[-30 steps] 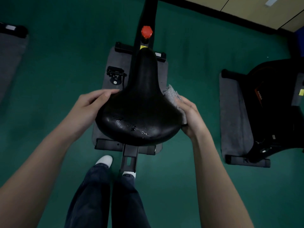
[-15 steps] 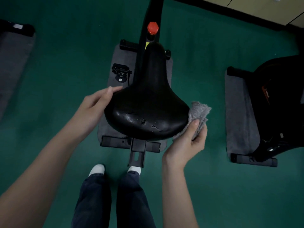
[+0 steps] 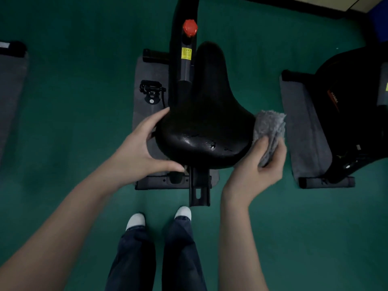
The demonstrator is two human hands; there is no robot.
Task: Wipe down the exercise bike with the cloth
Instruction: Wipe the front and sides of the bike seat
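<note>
Head view: hands flank the black saddle (image 3: pixel 205 127) of the exercise bike (image 3: pixel 174 59), which stands at the middle of the picture on a grey mat (image 3: pixel 144 80) over green floor (image 3: pixel 73 101).

At 9 o'clock of the saddle, the left hand (image 3: pixel 142 148) lies spread open against it. Its straight fingers run along the saddle's left edge and its thumb reaches to the rear rim. It holds nothing.

At 3 o'clock of the saddle, the right hand (image 3: pixel 258 166) grips the folded grey cloth (image 3: pixel 268 133). The thumb presses on the cloth's near face and the fingers curl behind it. The cloth stands up out of the hand just beside the saddle's right edge; whether it touches the saddle cannot be told.

Wet, shiny patches show on the broad rear part of the saddle.

At 12 o'clock, a red knob (image 3: pixel 190 28) sits on the frame, with a yellow label (image 3: pixel 186 53) just below it. A pedal (image 3: pixel 152 92) shows at 10 o'clock, over the mat. At 6 o'clock, the seat bracket (image 3: pixel 199 192) sticks out toward the person, crossing the rear foot bar (image 3: pixel 159 181).

Further down at 6 o'clock are two white shoes (image 3: pixel 136 221) and dark trousers (image 3: pixel 134 259).

A second black machine (image 3: pixel 357 106) stands on its own grey mat (image 3: pixel 302 131) at 3 o'clock, well apart, and another mat (image 3: pixel 10 91) lies at the 9 o'clock edge.
</note>
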